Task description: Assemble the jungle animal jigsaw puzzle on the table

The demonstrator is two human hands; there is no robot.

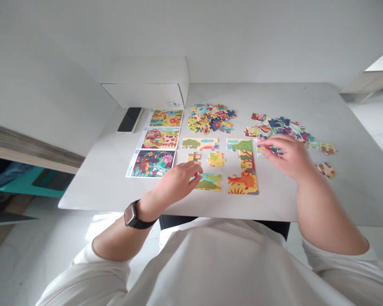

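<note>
White box [140, 95]; label [174, 104] illegible; puzzle pieces [210, 118] nearby

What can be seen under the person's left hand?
Puzzle pieces with a green tree show partly beyond the left hand; part of them, and anything else directly beneath, is covered.

Smartphone [130, 120]: at ten o'clock, dark screen upward; white box [142, 95]: at eleven o'clock, printed label [173, 103] on front face.
</note>
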